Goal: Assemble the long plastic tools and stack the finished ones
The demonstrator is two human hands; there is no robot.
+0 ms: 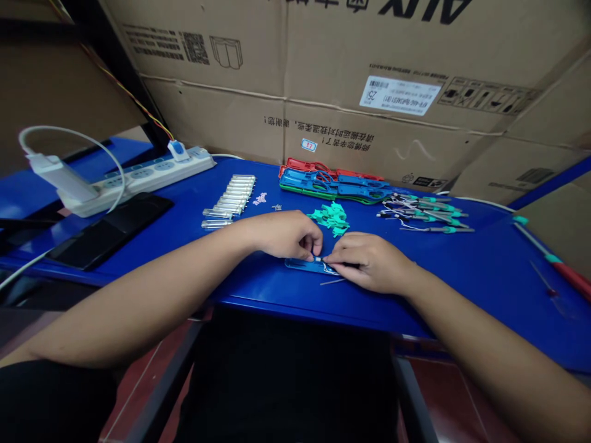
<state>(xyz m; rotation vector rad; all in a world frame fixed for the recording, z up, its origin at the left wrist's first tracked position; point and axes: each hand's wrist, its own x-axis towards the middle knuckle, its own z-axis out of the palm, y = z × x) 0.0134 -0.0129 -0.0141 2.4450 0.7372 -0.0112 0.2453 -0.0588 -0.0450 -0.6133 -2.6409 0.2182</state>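
Observation:
A blue plastic shell (299,264) lies on the blue table near its front edge, partly covered by my fingers. Curled over its far side, my left hand (290,235) is closed, with thumb and finger pressed on the shell. From the right, my right hand (367,261) pinches at a small white part (317,259) on the shell; the fingertips hide some of it. A thin white wire (327,269) loops beside the right fingers. Just in front lies a thin grey rod (332,282). Behind my hands sits a pile of green plastic pieces (333,216).
Clear tubes (235,195) stand in a row at left, by small pink pieces (260,199) and metal bits (277,208). Red, blue and green shells (332,181) are stacked behind. Wired grey rods (429,212) lie right. A power strip (152,175), black phone-like slab (113,227) and cardboard box (323,74) surround these.

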